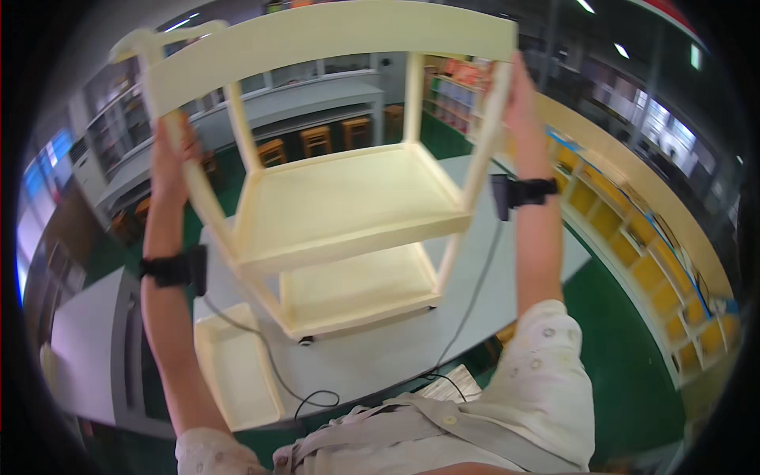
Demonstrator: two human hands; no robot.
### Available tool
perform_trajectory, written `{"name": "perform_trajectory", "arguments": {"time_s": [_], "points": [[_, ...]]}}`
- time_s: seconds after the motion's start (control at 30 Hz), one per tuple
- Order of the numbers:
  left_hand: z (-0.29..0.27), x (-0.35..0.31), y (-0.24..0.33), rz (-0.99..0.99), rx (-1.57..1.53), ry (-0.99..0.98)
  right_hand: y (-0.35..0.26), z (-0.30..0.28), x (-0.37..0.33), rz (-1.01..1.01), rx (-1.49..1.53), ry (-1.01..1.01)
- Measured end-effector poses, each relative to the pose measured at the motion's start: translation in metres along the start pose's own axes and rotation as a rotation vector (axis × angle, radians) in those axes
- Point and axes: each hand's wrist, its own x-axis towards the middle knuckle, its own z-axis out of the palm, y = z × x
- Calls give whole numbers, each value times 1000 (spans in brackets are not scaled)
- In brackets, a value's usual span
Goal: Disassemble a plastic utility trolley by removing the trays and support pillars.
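A cream tiered rolling cart (348, 233) stands upright over the grey table, its small dark casters near the tabletop. A broad band (332, 32) runs along its top, with a curved handle (162, 38) at the upper left. My left hand (172, 150) is closed round the left post just under the band. High on the right post, my right hand (520, 99) is closed as well, its fingers partly hidden behind the post. A loose cream tray (237, 368) lies on the table beside my left forearm.
The grey table (356, 364) is in front of me. Cables (467, 317) hang from both wrist straps onto it. A sheet of paper (451, 385) lies by its near edge. Low yellow-backed shelves (633, 229) curve along the right; wooden stools (317, 141) stand at the far tables.
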Motion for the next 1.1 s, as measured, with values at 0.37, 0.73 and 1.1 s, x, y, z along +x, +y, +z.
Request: {"name": "perform_trajectory", "arguments": {"time_s": [0.37, 0.73, 1.1], "points": [[-3, -6, 15, 124, 186, -27, -6, 18, -4, 95, 43, -73], [5, -7, 18, 71, 226, -5, -9, 18, -6, 66, -50, -68], [4, -4, 21, 58, 225, -13, -18, 33, -14, 139, -57, 40]]}}
